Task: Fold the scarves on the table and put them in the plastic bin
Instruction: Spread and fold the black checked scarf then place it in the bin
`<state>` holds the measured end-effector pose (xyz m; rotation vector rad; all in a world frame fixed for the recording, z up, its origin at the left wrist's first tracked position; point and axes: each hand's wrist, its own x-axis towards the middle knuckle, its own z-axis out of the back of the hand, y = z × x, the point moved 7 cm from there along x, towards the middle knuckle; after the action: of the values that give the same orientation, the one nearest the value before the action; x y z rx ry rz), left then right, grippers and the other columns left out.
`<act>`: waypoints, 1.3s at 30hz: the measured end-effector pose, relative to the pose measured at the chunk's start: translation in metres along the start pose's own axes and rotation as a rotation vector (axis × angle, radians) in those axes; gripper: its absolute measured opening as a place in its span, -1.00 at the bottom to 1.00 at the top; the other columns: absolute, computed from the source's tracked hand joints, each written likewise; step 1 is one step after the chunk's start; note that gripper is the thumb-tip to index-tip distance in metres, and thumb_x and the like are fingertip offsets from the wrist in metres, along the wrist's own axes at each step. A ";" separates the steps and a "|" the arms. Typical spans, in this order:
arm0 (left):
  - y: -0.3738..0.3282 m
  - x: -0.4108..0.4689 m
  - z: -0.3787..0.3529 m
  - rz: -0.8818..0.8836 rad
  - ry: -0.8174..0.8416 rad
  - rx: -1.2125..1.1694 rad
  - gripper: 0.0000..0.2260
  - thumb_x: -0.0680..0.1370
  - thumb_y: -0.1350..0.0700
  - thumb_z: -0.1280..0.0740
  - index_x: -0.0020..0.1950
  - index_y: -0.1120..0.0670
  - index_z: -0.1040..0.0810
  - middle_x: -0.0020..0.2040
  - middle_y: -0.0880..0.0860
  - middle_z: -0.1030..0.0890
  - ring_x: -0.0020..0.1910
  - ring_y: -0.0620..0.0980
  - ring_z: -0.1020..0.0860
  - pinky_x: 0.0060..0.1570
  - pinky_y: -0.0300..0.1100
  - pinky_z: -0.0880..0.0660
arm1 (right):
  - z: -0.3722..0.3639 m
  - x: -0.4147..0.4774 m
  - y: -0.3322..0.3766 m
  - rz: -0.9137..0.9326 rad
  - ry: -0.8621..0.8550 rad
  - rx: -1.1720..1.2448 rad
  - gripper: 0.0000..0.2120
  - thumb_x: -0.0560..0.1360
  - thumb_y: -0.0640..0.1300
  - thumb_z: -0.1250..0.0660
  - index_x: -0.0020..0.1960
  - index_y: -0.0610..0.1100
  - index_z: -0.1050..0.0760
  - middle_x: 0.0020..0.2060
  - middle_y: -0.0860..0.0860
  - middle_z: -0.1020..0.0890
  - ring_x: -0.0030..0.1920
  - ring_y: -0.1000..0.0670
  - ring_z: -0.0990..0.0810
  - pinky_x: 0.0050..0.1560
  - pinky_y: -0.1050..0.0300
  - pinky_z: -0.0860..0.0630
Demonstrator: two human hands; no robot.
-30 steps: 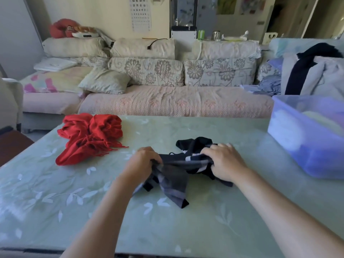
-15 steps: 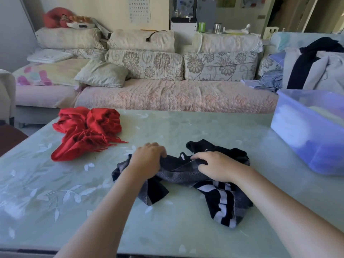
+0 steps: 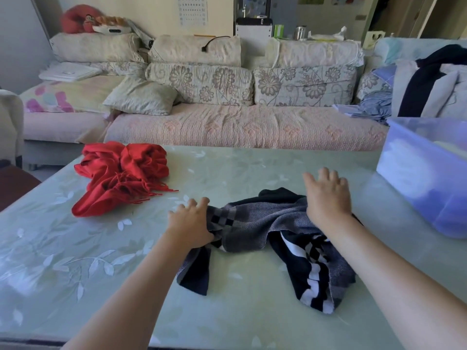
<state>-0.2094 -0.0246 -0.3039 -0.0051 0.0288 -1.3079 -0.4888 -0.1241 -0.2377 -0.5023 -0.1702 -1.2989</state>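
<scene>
A dark grey, black and white patterned scarf (image 3: 255, 226) lies loosely spread across the middle of the pale green table (image 3: 227, 314). My left hand (image 3: 190, 224) rests on its left end, fingers spread toward the table, thumb against the cloth. My right hand (image 3: 327, 195) lies flat, fingers straight, on the scarf's far right part. A crumpled red fringed scarf (image 3: 121, 175) sits at the far left of the table, apart from both hands. The translucent blue plastic bin (image 3: 429, 188) stands at the right edge, with pale cloth inside.
A long sofa (image 3: 227, 127) with floral cushions runs behind the table. Clothes are piled on a seat (image 3: 429, 82) behind the bin. A pale chair (image 3: 10, 122) stands at far left. Bare table surface lies in front of the scarf and between the two scarves.
The patterned scarf has been pulled out from a bunch into a wider spread. Both hands went from gripping it to lying open on it, the right hand moving to the far right.
</scene>
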 end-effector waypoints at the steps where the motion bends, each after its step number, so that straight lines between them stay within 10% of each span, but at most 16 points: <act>1: 0.002 0.000 -0.003 0.023 0.055 -0.038 -0.29 0.36 -0.26 -0.43 0.38 -0.03 -0.23 0.23 0.06 -0.40 0.18 0.14 -0.45 0.02 0.00 -0.44 | 0.003 -0.003 0.016 0.095 -0.058 0.095 -0.53 0.36 -0.29 -0.34 0.26 -0.08 -0.47 0.14 -0.12 -0.48 0.11 -0.18 -0.45 0.07 -0.03 -0.42; 5: 0.004 0.001 0.012 -0.016 -0.032 -0.254 -0.54 0.41 0.10 -0.39 0.30 0.02 -0.39 0.12 0.09 -0.52 0.06 0.14 -0.51 -0.08 -0.08 -0.45 | 0.006 -0.026 0.079 0.430 0.214 0.675 -0.67 0.46 -0.06 -0.33 0.22 0.08 -0.51 0.08 0.05 -0.50 0.09 -0.02 -0.47 0.10 0.02 -0.45; 8: 0.006 -0.005 0.055 -0.096 -0.445 -0.180 -0.42 0.31 0.31 -0.36 0.30 -0.01 -0.45 0.06 0.06 -0.53 0.06 0.15 -0.47 -0.03 -0.02 -0.40 | -0.017 -0.045 0.100 0.562 0.375 0.413 -0.45 0.38 0.20 -0.32 0.35 0.16 -0.40 0.17 0.09 -0.46 0.20 0.00 -0.42 0.24 0.02 -0.34; 11: 0.011 -0.020 0.081 -0.226 -0.681 -0.020 -0.40 0.26 0.33 -0.38 0.25 -0.07 -0.47 0.04 -0.01 -0.52 0.03 0.10 -0.41 -0.01 -0.01 -0.36 | -0.016 -0.041 0.094 0.527 0.259 0.280 -0.61 0.50 0.03 -0.26 0.32 0.15 -0.46 0.13 0.08 -0.50 0.17 -0.05 -0.45 0.20 0.02 -0.27; 18: 0.048 -0.036 -0.006 -0.038 0.495 0.069 -0.38 0.30 -0.37 -0.28 0.37 -0.44 -0.31 0.47 -0.05 -0.29 0.42 0.13 -0.17 0.41 0.10 -0.13 | -0.004 -0.053 0.102 0.481 0.429 0.458 -0.68 0.53 -0.09 -0.18 0.16 0.13 -0.61 0.16 0.13 -0.61 0.23 -0.02 -0.49 0.19 0.08 -0.42; 23: 0.022 -0.016 0.028 -0.078 0.044 -0.068 -0.65 0.59 -0.15 -0.16 0.03 0.04 -0.63 0.11 0.06 -0.59 0.11 0.10 -0.52 0.15 -0.04 -0.43 | 0.012 -0.067 0.111 0.497 0.735 0.692 -0.76 0.44 0.04 -0.23 -0.10 0.04 -0.67 -0.23 0.10 -0.66 -0.20 0.05 -0.55 -0.10 0.09 -0.53; 25: 0.005 -0.010 0.027 -0.114 -0.014 -0.197 -0.79 0.62 0.08 -0.16 0.08 0.09 -0.58 0.08 0.05 -0.61 0.02 0.09 -0.56 0.00 -0.09 -0.50 | 0.017 -0.052 0.104 0.412 0.616 0.809 -0.68 0.48 0.11 -0.20 -0.09 -0.06 -0.64 -0.32 -0.01 -0.56 -0.33 0.10 -0.42 -0.23 0.11 -0.39; 28: -0.010 0.003 0.013 -0.108 -0.012 -0.191 -0.63 0.61 0.27 -0.14 0.39 0.02 -0.39 0.27 0.02 -0.49 0.07 0.10 -0.56 -0.04 -0.06 -0.53 | 0.013 -0.020 0.067 0.264 0.273 0.478 -0.70 0.59 0.03 -0.16 0.22 0.07 -0.58 0.09 0.07 -0.57 0.02 0.02 -0.57 -0.03 0.08 -0.48; 31: -0.003 0.024 -0.006 0.004 0.001 -0.163 -0.46 0.59 0.30 -0.17 0.54 0.03 -0.17 0.33 0.09 -0.39 0.09 0.14 -0.57 -0.06 -0.02 -0.54 | -0.017 -0.011 0.033 0.145 0.380 0.195 -0.75 0.53 0.00 -0.24 0.17 0.02 -0.55 0.13 -0.02 -0.55 0.06 -0.14 -0.60 0.00 0.01 -0.52; 35: 0.002 0.040 -0.004 0.114 -0.111 -0.218 -0.74 0.53 0.32 -0.18 0.14 0.15 -0.55 0.09 0.15 -0.55 -0.03 0.16 -0.57 -0.07 0.00 -0.56 | -0.022 -0.002 0.022 0.032 0.288 0.312 -0.81 0.45 -0.28 -0.21 -0.26 -0.10 -0.53 -0.30 -0.02 -0.58 -0.30 -0.13 -0.51 -0.40 0.15 -0.35; 39: 0.021 0.042 0.038 0.253 -0.397 -0.403 -0.74 0.45 0.41 -0.17 0.05 0.25 -0.56 0.00 0.24 -0.55 -0.07 0.25 -0.53 -0.16 -0.02 -0.43 | -0.003 0.017 0.020 -0.035 0.157 0.425 -0.83 0.47 -0.22 -0.19 -0.18 -0.08 -0.55 -0.22 -0.01 -0.61 -0.21 -0.14 -0.57 -0.25 0.09 -0.50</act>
<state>-0.1770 -0.0599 -0.2672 -0.5868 -0.0453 -1.0120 -0.4654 -0.1366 -0.2390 -0.0355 -0.3165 -1.2860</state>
